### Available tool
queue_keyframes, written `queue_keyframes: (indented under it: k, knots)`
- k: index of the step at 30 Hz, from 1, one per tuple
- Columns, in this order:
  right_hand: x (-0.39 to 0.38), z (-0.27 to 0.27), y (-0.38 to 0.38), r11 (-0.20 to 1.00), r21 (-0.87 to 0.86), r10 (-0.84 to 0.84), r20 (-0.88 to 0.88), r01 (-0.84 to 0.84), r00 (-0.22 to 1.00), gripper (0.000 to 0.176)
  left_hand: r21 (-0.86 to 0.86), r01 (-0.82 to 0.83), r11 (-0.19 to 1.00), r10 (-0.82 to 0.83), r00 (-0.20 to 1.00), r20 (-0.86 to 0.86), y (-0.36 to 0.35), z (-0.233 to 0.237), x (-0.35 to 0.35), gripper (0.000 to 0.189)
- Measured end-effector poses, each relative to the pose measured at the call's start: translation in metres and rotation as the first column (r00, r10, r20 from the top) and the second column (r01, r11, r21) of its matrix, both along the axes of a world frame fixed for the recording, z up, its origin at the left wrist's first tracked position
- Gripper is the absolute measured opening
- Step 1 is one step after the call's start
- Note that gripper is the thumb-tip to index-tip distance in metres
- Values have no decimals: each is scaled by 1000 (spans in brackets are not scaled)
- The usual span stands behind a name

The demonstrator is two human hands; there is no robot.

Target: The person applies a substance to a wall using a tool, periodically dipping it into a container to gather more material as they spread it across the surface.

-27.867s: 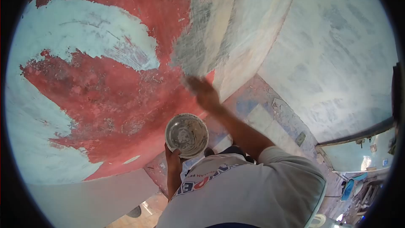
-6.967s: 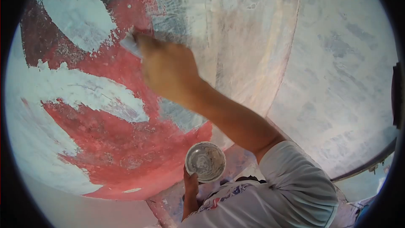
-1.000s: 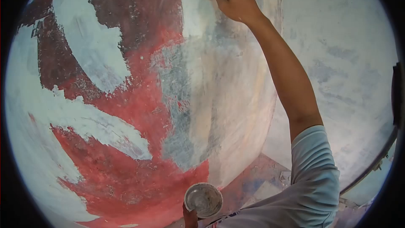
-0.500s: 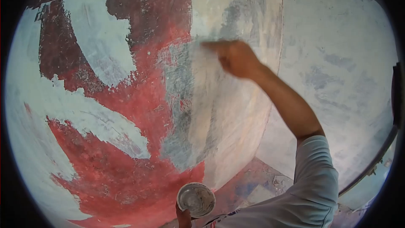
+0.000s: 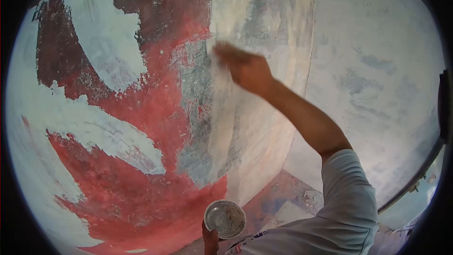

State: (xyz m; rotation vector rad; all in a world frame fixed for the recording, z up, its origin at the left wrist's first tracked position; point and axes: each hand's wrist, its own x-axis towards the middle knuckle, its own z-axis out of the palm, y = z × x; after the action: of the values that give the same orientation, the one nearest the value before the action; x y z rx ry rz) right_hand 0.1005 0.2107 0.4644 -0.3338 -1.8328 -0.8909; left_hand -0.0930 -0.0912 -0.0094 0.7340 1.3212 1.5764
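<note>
My left hand [image 5: 211, 239] grips the rim of a round bowl [image 5: 240, 219], thumb over its edge, low in the head view. Grey-white residue coats the inside of the bowl. My right hand [image 5: 249, 70] is raised against the wall [image 5: 196, 89], where a grey smeared patch meets a pale coated strip. Its fingers are closed and their tips blurred by motion; whatever they hold is too smeared to make out. Red and dark maroon paint shows on the wall left of the hand, with rough whitish patches across it.
A second pale wall [image 5: 368, 113] meets the first at a corner right of my arm. The floor [image 5: 278, 198] below is stained and littered with bits. A dark edge [image 5: 413, 179] runs along the far right.
My right hand has moved a little left along the wall. The bowl in my left hand has shifted slightly right and up. The view has shifted a little.
</note>
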Motion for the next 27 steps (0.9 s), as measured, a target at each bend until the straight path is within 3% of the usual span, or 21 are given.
queue_keyframes:
  k: [2,4,6,7,9,12,14,15,17,19,20,21,22,23,25,27]
  knots:
    - [13,-17,-9,998,-58,12,61,-8,998,60,-16,-8,1000,7,999,-48,0,-1,1,79]
    - [33,-3,-25,943,-313,-4,335,115,942,62,-55,1,998,-2,1000,-11,3,6,-1,78]
    - [43,48,-21,966,-247,-23,182,68,983,60,-43,-8,999,7,1000,-26,7,16,0,78]
    - [44,85,-39,914,-353,-172,111,201,979,56,-35,-17,999,16,999,-37,7,18,1,78]
    - [47,141,-23,990,-127,-67,-59,59,996,48,6,-8,1000,8,1000,-29,8,19,2,77]
    - [28,178,-2,994,32,-98,-154,104,983,43,41,-17,999,16,999,37,11,10,4,76]
    - [4,141,12,986,72,-139,-159,152,977,50,29,-32,999,29,995,98,13,2,7,76]
    - [-8,114,25,970,185,-134,-135,158,982,55,27,-46,999,45,998,53,14,-2,9,75]
    - [-10,39,20,982,121,-133,-97,144,986,56,1,-5,1000,5,1000,19,14,-20,3,74]
    - [-1,-19,7,994,-60,-85,73,89,994,61,23,-9,1000,8,999,41,14,10,10,74]
    - [8,-23,-4,994,-63,-81,77,86,994,61,35,-11,999,9,999,44,9,21,11,74]
    - [17,-18,-20,991,-90,-74,204,94,976,63,39,-16,999,14,999,44,8,22,10,74]
    - [25,-9,-29,988,-107,-66,327,107,943,66,71,-7,997,5,1000,25,11,22,9,74]
    - [33,13,-22,988,-127,-45,305,87,951,69,97,8,995,-8,1000,3,12,23,9,74]
    - [36,79,-28,976,-206,-63,41,70,997,65,91,10,996,-9,1000,-12,15,23,10,74]
    - [38,148,-19,991,-60,-123,-107,117,987,58,84,6,996,-2,999,-40,20,18,7,74]
